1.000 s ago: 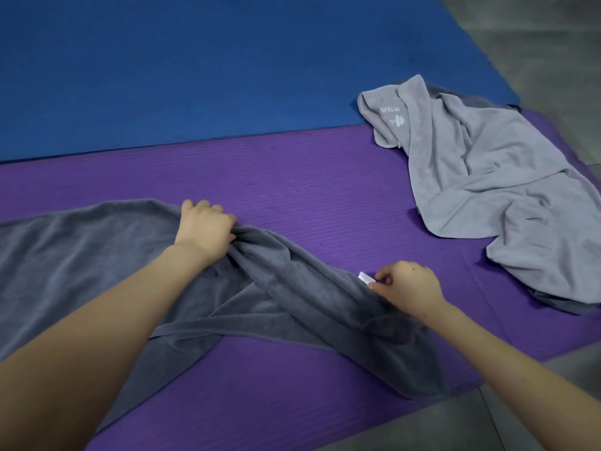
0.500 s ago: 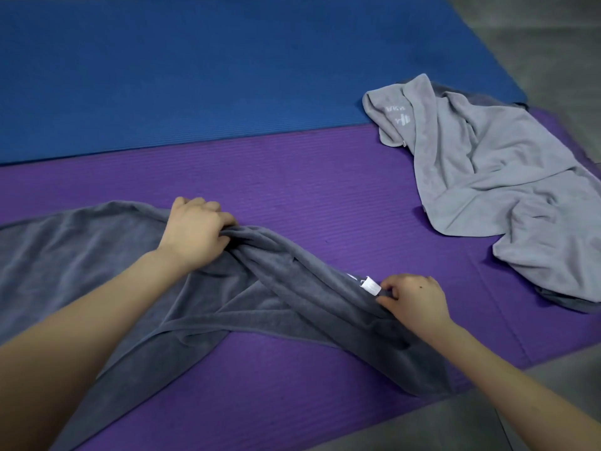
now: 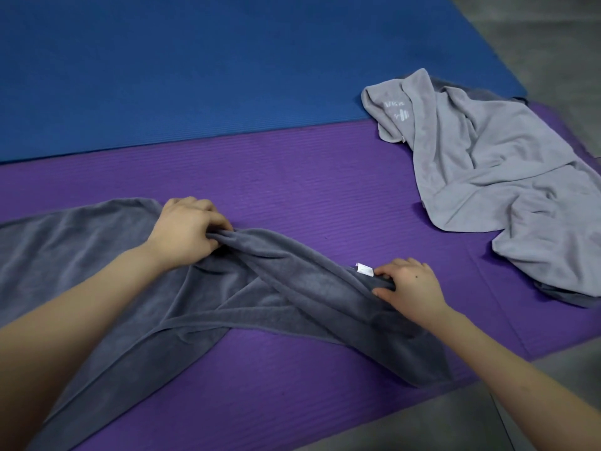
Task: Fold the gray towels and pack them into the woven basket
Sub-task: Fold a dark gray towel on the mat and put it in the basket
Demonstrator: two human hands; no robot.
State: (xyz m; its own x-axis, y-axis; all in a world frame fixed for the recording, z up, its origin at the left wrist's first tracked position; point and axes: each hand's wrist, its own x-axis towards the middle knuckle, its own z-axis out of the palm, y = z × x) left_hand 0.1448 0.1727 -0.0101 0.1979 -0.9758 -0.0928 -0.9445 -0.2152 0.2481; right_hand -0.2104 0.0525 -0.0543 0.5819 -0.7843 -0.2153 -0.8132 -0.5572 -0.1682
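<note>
— Where are we keeping the dark gray towel (image 3: 97, 255)?

— We are working it on the purple mat (image 3: 292, 177). It is lying rumpled across the mat's near left part, with one end running out of view on the left and the other reaching the mat's near edge by the floor (image 3: 422, 424).

— And what are our hands doing?

— We are gripping a bunched ridge of it with our left hand (image 3: 185, 234), fingers (image 3: 214, 219) curled round the fold. With our right hand (image 3: 409, 288) we are pinching the same ridge further right, just beside the white label (image 3: 364, 269).

— And the light gray towel (image 3: 504, 177)?

— We are leaving it crumpled at the far right, well apart from both hands, its far corner lying over onto the blue mat (image 3: 195, 76).
</note>
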